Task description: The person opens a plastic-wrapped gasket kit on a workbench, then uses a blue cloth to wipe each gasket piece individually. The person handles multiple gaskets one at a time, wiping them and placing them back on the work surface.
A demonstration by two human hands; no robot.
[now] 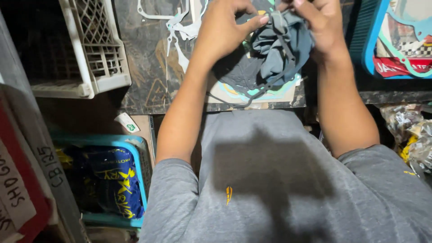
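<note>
Nearest the camera: the person's grey shirt [288,189], filling the lower frame, both forearms reaching forward over the edge of a dark worktop [148,85].

Low left, below the worktop edge: a blue basket [143,153] holding a blue-and-yellow printed packet [118,180]. Further left, a red-and-white labelled board [18,193] leaning in. Low right, a heap of crinkled clear plastic bags [411,130].

On the worktop, under the hands: flat cut-out gasket shapes, pale and teal-edged [252,94], lying loose; more white outlines [173,22] further up the surface.

Hands, upper centre: left hand [225,29] closed, thumb and fingers pinching the upper edge of a bundle of grey-blue cloth [274,49]. Right hand [321,27] closed on the same bundle from the other side, fingers curled into the folds. The cloth is held up just above the worktop, bunched, with a thin strap or cord trailing down from it (I cannot tell whether it is a rag or a garment).

Progress, as a judgement: the cloth is gathered and held by both hands, still crumpled, neither spread out nor set down; nothing on the worktop looks wiped or wrapped yet.

Far left: a white plastic lattice crate [90,49]. Far right: a blue tray [373,40] with printed packets. The loose gaskets crowd the surface directly beneath the cloth.
</note>
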